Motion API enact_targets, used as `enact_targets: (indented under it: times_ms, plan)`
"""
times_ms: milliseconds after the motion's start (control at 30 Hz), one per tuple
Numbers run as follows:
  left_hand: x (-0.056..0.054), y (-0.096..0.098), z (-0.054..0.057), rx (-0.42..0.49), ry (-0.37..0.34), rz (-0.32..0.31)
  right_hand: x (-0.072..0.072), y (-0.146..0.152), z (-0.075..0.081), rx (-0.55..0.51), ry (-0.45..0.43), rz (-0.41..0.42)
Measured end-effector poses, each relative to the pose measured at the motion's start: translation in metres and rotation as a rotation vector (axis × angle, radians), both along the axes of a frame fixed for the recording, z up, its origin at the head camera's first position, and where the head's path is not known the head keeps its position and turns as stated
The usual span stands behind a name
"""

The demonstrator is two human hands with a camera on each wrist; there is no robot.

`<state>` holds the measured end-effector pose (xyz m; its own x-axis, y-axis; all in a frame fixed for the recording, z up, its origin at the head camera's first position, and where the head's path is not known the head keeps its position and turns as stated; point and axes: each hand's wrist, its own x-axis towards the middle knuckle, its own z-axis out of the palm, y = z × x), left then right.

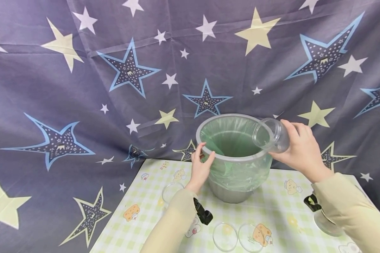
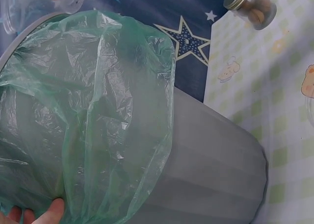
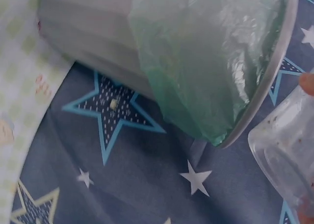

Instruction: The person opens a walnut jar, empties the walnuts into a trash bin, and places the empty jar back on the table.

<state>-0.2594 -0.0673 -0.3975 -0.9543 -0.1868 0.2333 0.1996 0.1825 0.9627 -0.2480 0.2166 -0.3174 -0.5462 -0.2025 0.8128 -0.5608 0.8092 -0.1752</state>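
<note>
The right hand point(image 1: 301, 146) grips a clear jar point(image 1: 280, 135) tilted sideways, its mouth just over the rim of a gray trash bin point(image 1: 229, 196) that stands between both hands. The left hand point(image 1: 200, 168) holds the bin's opposite edge, fingers bent against the green plastic liner point(image 1: 240, 175). Clear discs point(image 1: 225, 237) lie between the forearms, and a gold-lidded jar point(image 2: 252, 8) with brown pieces inside stands beneath the right forearm.
</note>
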Motion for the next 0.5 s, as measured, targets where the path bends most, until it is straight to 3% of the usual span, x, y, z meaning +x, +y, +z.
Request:
enact_targets:
  times_ms: [167,367,500]
  plan:
    - [0.001,-0.001,0.0,-0.007,-0.004,0.001,0.007,-0.002,0.0,-0.126,-0.141,-0.012]
    - [0.002,-0.001,0.002,0.002,-0.017,-0.015,0.012,-0.004,-0.003,-0.174,-0.152,0.019]
    - [0.001,0.0,0.004,0.007,-0.029,-0.03,0.019,-0.004,-0.005,-0.21,-0.21,0.024]
